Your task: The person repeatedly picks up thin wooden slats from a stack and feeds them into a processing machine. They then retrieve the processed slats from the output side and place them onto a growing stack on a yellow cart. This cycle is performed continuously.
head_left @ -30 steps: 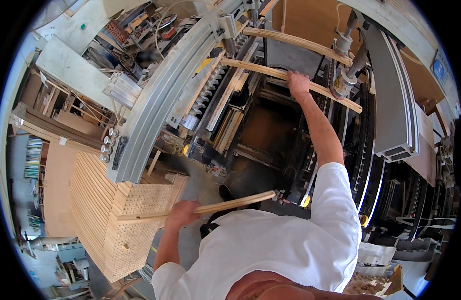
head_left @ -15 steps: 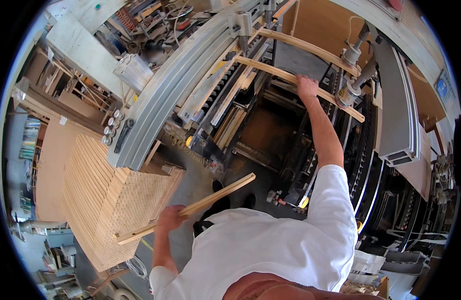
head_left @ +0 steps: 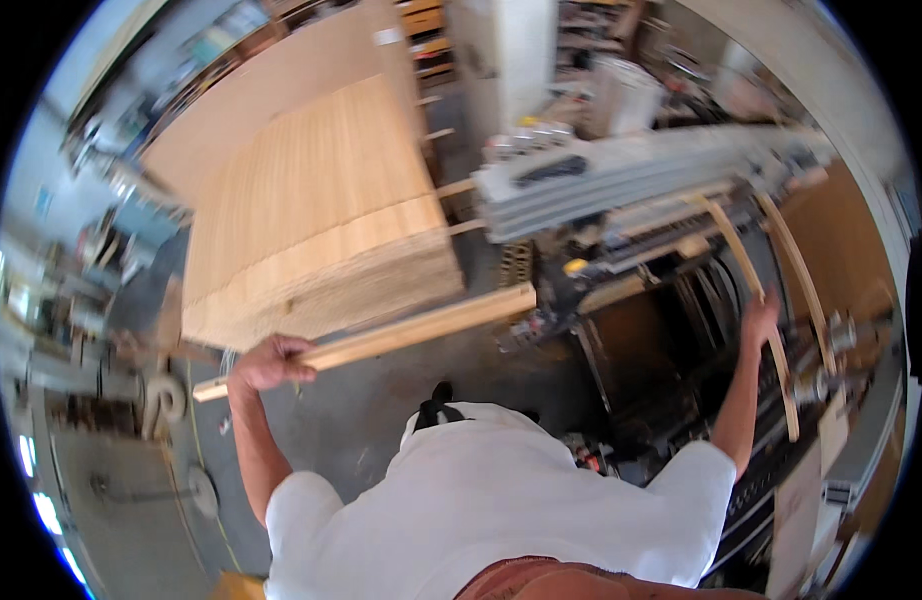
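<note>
My left hand [head_left: 271, 365] is closed round a long, square-edged wooden strip [head_left: 421, 330] near its left end. The strip slants up to the right, and its far end comes near the machine [head_left: 621, 330]. Out to the right, my right hand [head_left: 761, 318] grips another wooden strip [head_left: 736, 247], which lies across the machine; blur softens the fingers. Beyond it a further wooden strip [head_left: 798, 275] lies roughly parallel.
A large stack of wooden strips [head_left: 321, 180] stands at front left, before a big brown board [head_left: 251, 80]. A grey metal beam [head_left: 641, 180] spans the machine's far side. Grey floor [head_left: 371, 440] shows between stack and machine.
My view has swung left, bringing the stack to the front. My left hand has carried its strip forward along the stack's near side. My right hand stays on the strip across the machine.
</note>
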`<state>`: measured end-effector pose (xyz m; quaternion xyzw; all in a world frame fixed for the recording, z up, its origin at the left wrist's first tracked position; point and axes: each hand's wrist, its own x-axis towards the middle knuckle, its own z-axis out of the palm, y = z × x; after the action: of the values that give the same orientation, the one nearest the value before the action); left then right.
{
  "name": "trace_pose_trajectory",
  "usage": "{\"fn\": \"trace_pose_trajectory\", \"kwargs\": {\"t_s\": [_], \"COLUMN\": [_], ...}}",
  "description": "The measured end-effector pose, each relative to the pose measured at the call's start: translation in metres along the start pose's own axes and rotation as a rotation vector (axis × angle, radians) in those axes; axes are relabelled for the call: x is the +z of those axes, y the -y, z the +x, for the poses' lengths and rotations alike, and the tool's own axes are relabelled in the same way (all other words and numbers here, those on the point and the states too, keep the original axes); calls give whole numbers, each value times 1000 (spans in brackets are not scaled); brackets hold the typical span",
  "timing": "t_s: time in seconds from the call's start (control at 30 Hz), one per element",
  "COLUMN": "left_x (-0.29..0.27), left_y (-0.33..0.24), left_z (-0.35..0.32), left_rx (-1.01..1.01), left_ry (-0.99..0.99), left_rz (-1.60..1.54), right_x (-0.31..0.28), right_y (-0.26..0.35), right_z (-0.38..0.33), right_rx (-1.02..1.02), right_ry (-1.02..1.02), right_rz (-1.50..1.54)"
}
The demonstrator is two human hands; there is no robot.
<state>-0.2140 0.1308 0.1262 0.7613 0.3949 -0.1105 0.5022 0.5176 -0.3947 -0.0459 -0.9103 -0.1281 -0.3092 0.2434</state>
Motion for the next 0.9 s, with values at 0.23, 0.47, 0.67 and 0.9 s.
{"fn": "trace_pose_trajectory", "kwargs": {"t_s": [0.23,0.47,0.67,0.9], "left_x": [-138,-280,-355,-382], "left_y": [122,197,225,223], "left_z": [-21,108,206,255], "left_rx": [250,131,-145,-106], "left_ry": [-271,-788,-974,-915], "left_rz": [-448,-234,168,248], "right_x": [-37,-34,-50,-90], "right_y": [225,374,405,370], "right_z": [-121,-298,-414,-494], "right_rx": [-11,-170,-2,225], "right_ry": [122,461,787,827], "right_rz": [677,551,398,215]}}
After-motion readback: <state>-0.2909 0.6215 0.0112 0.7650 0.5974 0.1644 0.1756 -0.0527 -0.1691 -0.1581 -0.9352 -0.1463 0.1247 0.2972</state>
